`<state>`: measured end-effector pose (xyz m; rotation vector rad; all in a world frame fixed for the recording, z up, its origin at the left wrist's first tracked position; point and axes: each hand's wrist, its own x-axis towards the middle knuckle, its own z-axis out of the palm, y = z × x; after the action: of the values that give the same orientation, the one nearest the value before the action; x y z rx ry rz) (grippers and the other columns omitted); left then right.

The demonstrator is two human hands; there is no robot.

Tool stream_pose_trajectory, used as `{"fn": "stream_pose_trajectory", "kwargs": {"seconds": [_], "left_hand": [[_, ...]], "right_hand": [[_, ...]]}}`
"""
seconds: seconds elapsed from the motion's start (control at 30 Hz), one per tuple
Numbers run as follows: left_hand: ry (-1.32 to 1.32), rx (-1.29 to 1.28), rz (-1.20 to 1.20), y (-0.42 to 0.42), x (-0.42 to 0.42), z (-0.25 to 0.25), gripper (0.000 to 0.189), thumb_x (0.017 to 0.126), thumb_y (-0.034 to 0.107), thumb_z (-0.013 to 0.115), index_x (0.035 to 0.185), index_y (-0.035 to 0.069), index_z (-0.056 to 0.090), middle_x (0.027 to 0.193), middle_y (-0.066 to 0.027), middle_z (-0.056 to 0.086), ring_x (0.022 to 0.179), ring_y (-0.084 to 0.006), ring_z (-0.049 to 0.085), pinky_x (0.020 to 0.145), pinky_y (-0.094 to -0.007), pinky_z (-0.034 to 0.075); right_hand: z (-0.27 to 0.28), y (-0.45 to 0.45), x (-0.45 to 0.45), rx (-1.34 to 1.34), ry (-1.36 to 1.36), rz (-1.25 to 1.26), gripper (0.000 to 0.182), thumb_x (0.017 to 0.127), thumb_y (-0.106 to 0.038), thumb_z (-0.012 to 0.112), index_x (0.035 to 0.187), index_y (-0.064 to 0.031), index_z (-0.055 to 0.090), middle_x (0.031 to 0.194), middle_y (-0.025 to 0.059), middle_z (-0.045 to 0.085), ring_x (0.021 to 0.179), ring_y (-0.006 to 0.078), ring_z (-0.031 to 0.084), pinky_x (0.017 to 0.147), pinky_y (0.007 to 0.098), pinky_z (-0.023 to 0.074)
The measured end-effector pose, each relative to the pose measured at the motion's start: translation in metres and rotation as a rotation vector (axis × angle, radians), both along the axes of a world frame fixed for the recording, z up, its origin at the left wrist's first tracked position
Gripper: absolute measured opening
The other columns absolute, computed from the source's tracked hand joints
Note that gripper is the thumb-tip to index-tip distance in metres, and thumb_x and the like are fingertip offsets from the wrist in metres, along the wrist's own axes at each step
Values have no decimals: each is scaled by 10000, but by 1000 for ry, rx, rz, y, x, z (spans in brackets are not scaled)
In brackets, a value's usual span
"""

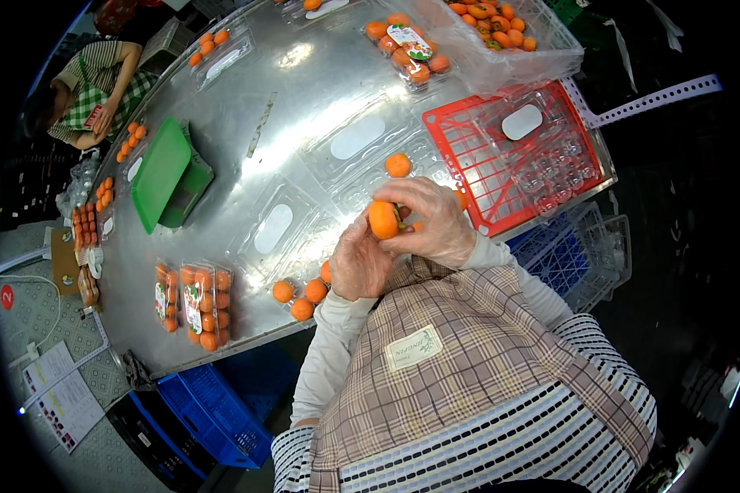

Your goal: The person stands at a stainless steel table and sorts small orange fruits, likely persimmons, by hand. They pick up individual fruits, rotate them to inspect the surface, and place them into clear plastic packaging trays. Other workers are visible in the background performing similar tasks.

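Both my hands, in thin clear plastic gloves, hold one orange persimmon with its green calyx turned to the right. My left hand supports it from the left and below, while the fingers of my right hand grip it from above and the right. Just beyond my hands a single persimmon lies on an open clear plastic clamshell. Several persimmons rest to the left of my left forearm, at the table's near edge. Another open clamshell with a white oval patch lies left of my hands.
Right stands a red plastic crate with stacked clear clamshells; behind it, a plastic-lined crate of persimmons. Closed persimmon packs and a green container stand left on the metal table. A co-worker is at the far left edge.
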<state>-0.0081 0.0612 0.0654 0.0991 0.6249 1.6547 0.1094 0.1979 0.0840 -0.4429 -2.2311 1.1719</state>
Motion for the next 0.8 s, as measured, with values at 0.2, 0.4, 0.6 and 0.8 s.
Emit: {"fn": "stream_pose_trajectory", "kwargs": {"seconds": [0.2, 0.4, 0.6, 0.8], "left_hand": [[219, -43, -46, 3, -3, 9, 641, 1051, 350, 533, 1537, -34, 365, 1416, -169, 543, 1252, -248, 591, 1063, -400, 516], [170, -31, -38, 0, -1, 8, 649, 1048, 321, 580, 1543, -39, 364, 1431, -177, 542, 1289, -263, 586, 1057, -393, 537], [174, -97, 0, -2, 0, -5, 619, 1065, 315, 586, 1539, -34, 393, 1408, -177, 570, 1240, -281, 631, 1029, -388, 572], [132, -54, -37, -3, 3, -2, 597, 1092, 364, 524, 1518, -36, 406, 1376, -170, 580, 1159, -260, 667, 1028, -349, 577]], "right_hand": [[4, 3, 2, 0, 39, 66, 517, 692, -182, 888, 1167, -69, 715, 1144, 84, 722, 1035, 253, 703, 844, 376, 586], [7, 5, 3, -354, 74, 88, 392, 802, -166, 837, 1162, -57, 725, 1108, 74, 731, 971, 186, 709, 759, 310, 590], [7, 6, 8, -525, -37, 90, 248, 938, -107, 726, 1170, -22, 718, 1124, 74, 714, 996, 151, 675, 840, 279, 543], [-3, 6, 8, -534, 31, 53, 209, 930, -97, 681, 1109, -18, 752, 1029, 107, 737, 893, 166, 712, 741, 294, 591]]}}
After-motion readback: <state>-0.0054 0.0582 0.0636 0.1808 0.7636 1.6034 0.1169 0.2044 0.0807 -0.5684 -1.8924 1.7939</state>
